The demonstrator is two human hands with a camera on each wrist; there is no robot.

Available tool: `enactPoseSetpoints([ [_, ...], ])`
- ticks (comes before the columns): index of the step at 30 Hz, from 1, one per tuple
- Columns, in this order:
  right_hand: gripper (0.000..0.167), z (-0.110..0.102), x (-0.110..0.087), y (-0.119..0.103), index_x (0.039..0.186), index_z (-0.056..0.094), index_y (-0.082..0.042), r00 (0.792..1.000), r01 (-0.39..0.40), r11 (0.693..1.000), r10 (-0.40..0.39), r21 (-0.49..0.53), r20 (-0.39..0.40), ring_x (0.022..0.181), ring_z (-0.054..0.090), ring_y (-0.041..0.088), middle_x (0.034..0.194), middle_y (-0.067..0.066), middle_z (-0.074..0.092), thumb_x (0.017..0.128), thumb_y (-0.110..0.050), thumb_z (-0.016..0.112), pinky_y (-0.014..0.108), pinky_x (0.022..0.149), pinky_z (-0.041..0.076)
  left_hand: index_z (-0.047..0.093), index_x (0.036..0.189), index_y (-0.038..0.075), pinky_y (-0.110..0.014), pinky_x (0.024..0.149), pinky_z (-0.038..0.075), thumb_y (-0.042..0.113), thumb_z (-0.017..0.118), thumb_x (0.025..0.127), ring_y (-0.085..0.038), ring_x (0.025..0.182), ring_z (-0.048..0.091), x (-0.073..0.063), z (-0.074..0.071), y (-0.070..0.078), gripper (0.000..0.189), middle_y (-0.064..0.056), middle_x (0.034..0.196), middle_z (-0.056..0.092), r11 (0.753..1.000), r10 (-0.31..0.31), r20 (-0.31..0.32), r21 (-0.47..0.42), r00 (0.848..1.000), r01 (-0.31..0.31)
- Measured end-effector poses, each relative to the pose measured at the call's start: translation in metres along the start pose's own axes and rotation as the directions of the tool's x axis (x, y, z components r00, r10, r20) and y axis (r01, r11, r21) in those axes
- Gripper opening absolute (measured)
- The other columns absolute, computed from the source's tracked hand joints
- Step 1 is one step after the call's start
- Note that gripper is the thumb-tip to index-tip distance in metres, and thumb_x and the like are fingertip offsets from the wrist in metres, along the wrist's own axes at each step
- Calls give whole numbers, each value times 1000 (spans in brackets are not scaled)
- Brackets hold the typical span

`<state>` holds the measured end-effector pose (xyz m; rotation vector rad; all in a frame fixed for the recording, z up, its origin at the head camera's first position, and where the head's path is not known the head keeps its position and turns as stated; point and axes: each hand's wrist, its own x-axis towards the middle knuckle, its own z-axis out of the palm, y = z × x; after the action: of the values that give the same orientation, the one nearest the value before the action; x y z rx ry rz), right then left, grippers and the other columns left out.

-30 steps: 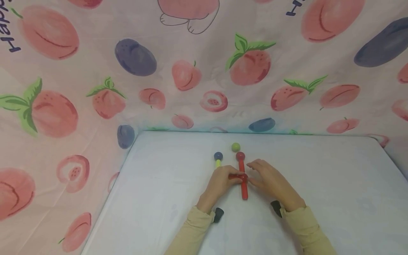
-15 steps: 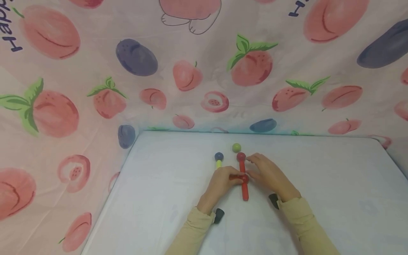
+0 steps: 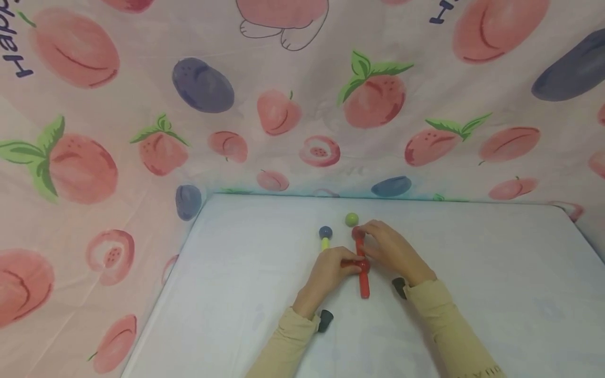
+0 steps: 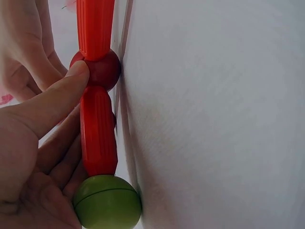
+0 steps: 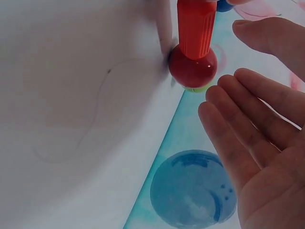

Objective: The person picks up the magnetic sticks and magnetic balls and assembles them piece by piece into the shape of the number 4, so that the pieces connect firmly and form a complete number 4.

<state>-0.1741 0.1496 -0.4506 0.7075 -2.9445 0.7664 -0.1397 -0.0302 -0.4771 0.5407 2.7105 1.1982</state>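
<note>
Ribbed red toy building sticks are joined by glossy balls on the white table. My left hand (image 3: 333,265) pinches the middle red ball (image 4: 102,71), its thumb on the near side. From that ball a red stick (image 4: 97,131) runs back to a green ball (image 4: 108,202) beside my palm, hidden by the hand in the head view. Another red stick (image 3: 364,285) points towards me. My right hand (image 3: 394,252) has its fingers extended, with fingertips close beside the far red ball (image 5: 193,67), which tops a red stick (image 5: 196,28).
A loose-looking lime ball (image 3: 352,219) lies just beyond the far red ball. Left of it, a blue ball (image 3: 325,232) sits at the end of a yellow-green stick (image 3: 325,243), partly covered by my left hand. Fruit-printed cloth (image 3: 279,115) rises behind the white table (image 3: 246,294).
My right hand has shifted left and slightly away from me, bringing its fingertips to the far red ball. The left hand keeps its pinch on the middle red ball.
</note>
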Motion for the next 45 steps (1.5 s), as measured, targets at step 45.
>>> enactPoseSetpoints([
  [45, 45, 17, 54, 9, 126, 55, -5, 998, -49, 997, 50, -53, 22, 112, 53, 27, 115, 11, 54, 86, -21, 68, 44, 102, 43, 74, 104, 24, -14, 80, 48, 27, 75, 79, 2, 86, 60, 1, 0, 0, 25, 13, 94, 71, 998, 26, -16, 51, 1000, -25],
])
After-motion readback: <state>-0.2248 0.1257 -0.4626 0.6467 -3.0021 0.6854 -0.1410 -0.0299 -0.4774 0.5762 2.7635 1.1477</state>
